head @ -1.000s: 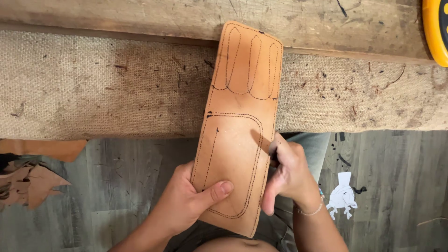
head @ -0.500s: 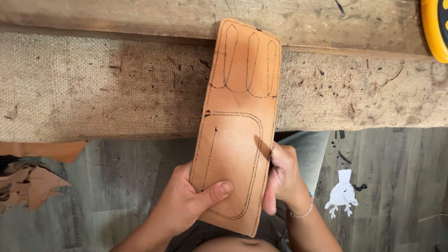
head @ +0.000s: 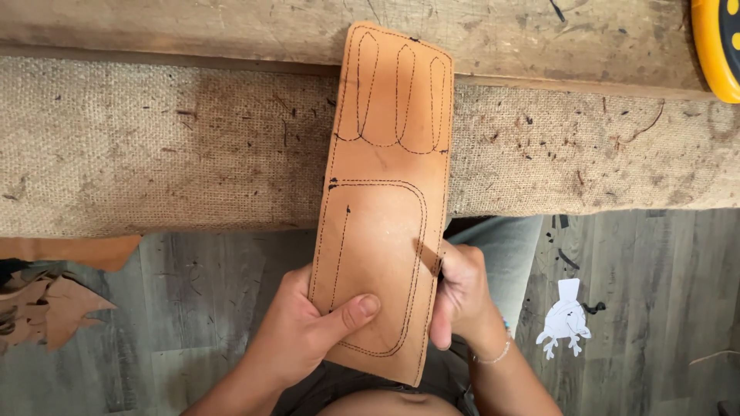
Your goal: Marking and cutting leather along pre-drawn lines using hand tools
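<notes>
A long tan leather panel (head: 381, 200) with dark stitched outlines lies with its far end on the bench and its near end hanging over my lap. My left hand (head: 304, 331) grips its lower left edge, thumb pressed on the face. My right hand (head: 461, 296) pinches a small dark tool (head: 430, 258) against the panel's right edge, beside the stitched line. The tool's tip is mostly hidden by my fingers.
The bench front is covered in burlap (head: 154, 146), with a worn wooden top (head: 193, 27) behind it. A yellow and black round object (head: 721, 46) sits at the top right. Leather scraps (head: 46, 308) lie on the grey plank floor at left, a white paper scrap (head: 566, 320) at right.
My right hand has slid a little down the panel's right edge. The panel and my left hand have hardly moved.
</notes>
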